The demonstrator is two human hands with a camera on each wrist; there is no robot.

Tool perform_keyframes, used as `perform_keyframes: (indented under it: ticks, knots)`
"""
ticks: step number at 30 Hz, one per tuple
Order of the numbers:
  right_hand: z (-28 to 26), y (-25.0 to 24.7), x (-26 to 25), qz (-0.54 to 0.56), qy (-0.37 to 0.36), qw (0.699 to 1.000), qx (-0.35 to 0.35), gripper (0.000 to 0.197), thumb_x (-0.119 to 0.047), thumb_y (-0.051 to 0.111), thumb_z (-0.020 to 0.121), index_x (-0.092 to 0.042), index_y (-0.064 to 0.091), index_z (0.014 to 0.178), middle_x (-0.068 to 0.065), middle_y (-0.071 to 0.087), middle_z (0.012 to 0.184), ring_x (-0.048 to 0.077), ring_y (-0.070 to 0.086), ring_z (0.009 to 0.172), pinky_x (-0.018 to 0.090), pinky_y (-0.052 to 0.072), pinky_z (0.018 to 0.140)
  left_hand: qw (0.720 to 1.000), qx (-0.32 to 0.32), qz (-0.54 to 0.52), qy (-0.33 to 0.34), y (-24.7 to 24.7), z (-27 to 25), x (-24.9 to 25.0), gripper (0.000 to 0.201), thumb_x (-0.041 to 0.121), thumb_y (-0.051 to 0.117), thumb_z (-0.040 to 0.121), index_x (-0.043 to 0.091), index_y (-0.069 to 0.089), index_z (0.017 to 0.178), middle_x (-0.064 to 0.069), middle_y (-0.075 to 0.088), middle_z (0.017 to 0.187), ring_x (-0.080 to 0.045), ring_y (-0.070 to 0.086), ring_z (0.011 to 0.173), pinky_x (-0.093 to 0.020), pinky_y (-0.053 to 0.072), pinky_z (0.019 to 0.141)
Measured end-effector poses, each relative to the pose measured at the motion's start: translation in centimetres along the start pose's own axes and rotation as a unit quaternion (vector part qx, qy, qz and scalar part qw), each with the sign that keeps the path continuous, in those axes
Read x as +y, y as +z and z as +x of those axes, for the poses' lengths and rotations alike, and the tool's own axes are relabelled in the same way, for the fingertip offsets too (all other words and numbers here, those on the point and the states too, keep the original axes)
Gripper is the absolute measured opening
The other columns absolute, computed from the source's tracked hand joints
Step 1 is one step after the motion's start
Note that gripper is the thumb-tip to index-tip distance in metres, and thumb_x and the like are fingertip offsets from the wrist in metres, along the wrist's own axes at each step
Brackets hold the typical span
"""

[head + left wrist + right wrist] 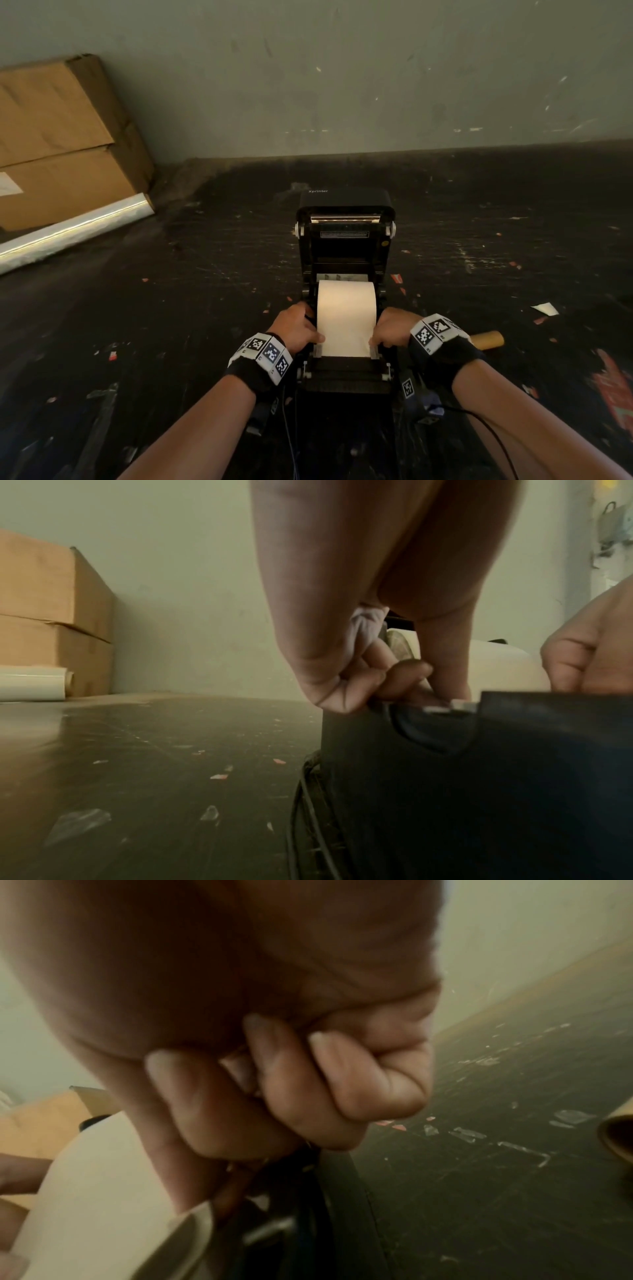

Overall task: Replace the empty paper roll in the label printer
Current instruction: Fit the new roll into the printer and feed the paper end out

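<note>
A black label printer (pixel 346 240) stands open on the dark table, lid tilted back. A full white paper roll (pixel 346 301) sits in its bay, and its loose end is drawn forward over the front. My left hand (pixel 298 329) grips the paper's left edge, thumb on top, fingers curled over the printer's side wall (pixel 514 777). At the right edge my right hand (pixel 390 329) pinches the paper the same way, with its fingers (pixel 274 1096) curled beside the roll (pixel 95 1191). The empty brown cardboard core (pixel 486 339) lies on the table just right of my right wrist.
Stacked cardboard boxes (pixel 58 137) and a roll of clear film (pixel 75 229) lie at the far left by the wall. A black cable (pixel 479 421) runs under my right forearm. Paper scraps, including a white piece (pixel 546 308), litter the table.
</note>
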State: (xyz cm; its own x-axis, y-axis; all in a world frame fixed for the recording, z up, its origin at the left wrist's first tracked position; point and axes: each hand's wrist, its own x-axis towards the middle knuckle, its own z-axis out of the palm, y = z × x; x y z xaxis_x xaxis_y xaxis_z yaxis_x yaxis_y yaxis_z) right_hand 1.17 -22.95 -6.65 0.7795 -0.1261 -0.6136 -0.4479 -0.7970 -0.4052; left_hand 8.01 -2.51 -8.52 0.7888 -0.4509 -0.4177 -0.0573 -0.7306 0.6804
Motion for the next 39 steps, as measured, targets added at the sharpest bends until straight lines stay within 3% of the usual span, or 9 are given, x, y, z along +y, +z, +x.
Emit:
perform_keyframes:
  ticks: [5,9,12,16,19,25,29,33,39]
  knots:
    - [0.0,0.2,0.4,0.060,-0.003,0.998,-0.002,0.018,-0.019,0.065,0.085,-0.010,0.062,0.070,0.001,0.057,0.067,0.011,0.053,0.062,0.022,0.042,0.061,1.000,-0.014,0.010,-0.010,-0.3,0.1,0.5,0.045,0.011,0.074,0.077,0.014,0.049,0.114,-0.001,0.067,0.097,-0.018,0.065,0.096,-0.034,0.051,0.088]
    - [0.1,0.3,0.7,0.043,-0.010,0.999,0.011,0.026,-0.023,0.063,0.085,-0.001,0.069,0.096,0.002,0.059,0.075,0.016,0.054,0.076,0.026,0.044,0.071,1.000,-0.012,-0.002,-0.008,-0.2,0.2,0.2,0.047,0.013,0.075,0.076,0.013,0.050,0.116,-0.005,0.069,0.103,-0.019,0.065,0.097,-0.036,0.052,0.091]
    - [-0.3,0.2,1.0,0.057,-0.026,0.998,0.014,0.034,-0.023,0.062,0.086,0.004,0.068,0.106,0.017,0.066,0.093,0.018,0.056,0.081,0.027,0.044,0.073,0.999,-0.015,-0.039,-0.008,-0.2,0.2,0.0,0.051,0.012,0.074,0.077,0.012,0.048,0.120,-0.008,0.068,0.105,-0.019,0.066,0.098,-0.035,0.052,0.090]
    - [-0.5,0.1,1.0,0.067,-0.040,0.997,0.024,0.028,-0.022,0.060,0.088,0.002,0.069,0.098,0.003,0.061,0.074,0.010,0.054,0.066,0.020,0.041,0.060,0.999,-0.017,-0.051,-0.007,-0.4,0.1,0.0,0.053,0.011,0.074,0.077,0.010,0.047,0.122,-0.010,0.067,0.108,-0.022,0.065,0.101,-0.042,0.051,0.095]
    - [-0.5,0.2,1.0,0.046,-0.051,0.997,0.016,0.028,-0.023,0.058,0.090,0.003,0.069,0.096,-0.001,0.056,0.067,0.008,0.051,0.062,0.020,0.040,0.059,1.000,-0.018,-0.017,-0.005,-0.4,0.2,0.3,0.050,0.012,0.073,0.078,0.011,0.047,0.121,-0.008,0.065,0.111,-0.021,0.064,0.102,-0.040,0.051,0.095]
    - [-0.4,0.0,0.5,-0.029,-0.046,0.999,0.001,0.029,-0.026,0.061,0.088,-0.002,0.070,0.102,0.004,0.062,0.088,0.017,0.058,0.083,0.027,0.046,0.076,1.000,-0.016,0.014,-0.009,-0.2,0.3,0.7,0.052,0.015,0.076,0.075,0.011,0.049,0.120,-0.007,0.064,0.113,-0.023,0.063,0.105,-0.038,0.050,0.095]
    - [0.1,-0.2,0.4,-0.021,-0.032,0.999,-0.009,0.028,-0.026,0.064,0.085,-0.001,0.072,0.094,0.005,0.064,0.079,0.016,0.058,0.073,0.028,0.046,0.070,1.000,-0.009,0.008,-0.011,-0.1,0.3,0.4,0.047,0.012,0.075,0.076,0.009,0.052,0.116,-0.010,0.066,0.113,-0.024,0.063,0.104,-0.041,0.049,0.097]
    - [0.1,0.0,1.0,0.044,-0.038,0.998,0.008,0.024,-0.031,0.070,0.081,-0.010,0.069,0.071,-0.001,0.059,0.064,0.011,0.054,0.061,0.023,0.043,0.062,0.998,-0.018,0.052,-0.022,0.0,0.7,0.6,0.056,0.014,0.076,0.075,0.010,0.049,0.123,-0.008,0.062,0.118,-0.025,0.060,0.108,-0.043,0.048,0.098]
    - [0.1,0.9,1.5,0.071,-0.044,0.996,0.044,0.025,-0.025,0.068,0.082,-0.001,0.072,0.084,0.005,0.065,0.076,0.016,0.060,0.074,0.029,0.049,0.072,0.996,-0.034,0.072,-0.033,-0.3,1.0,0.8,0.058,0.017,0.078,0.071,0.011,0.052,0.121,-0.007,0.062,0.117,-0.024,0.060,0.107,-0.044,0.048,0.097]
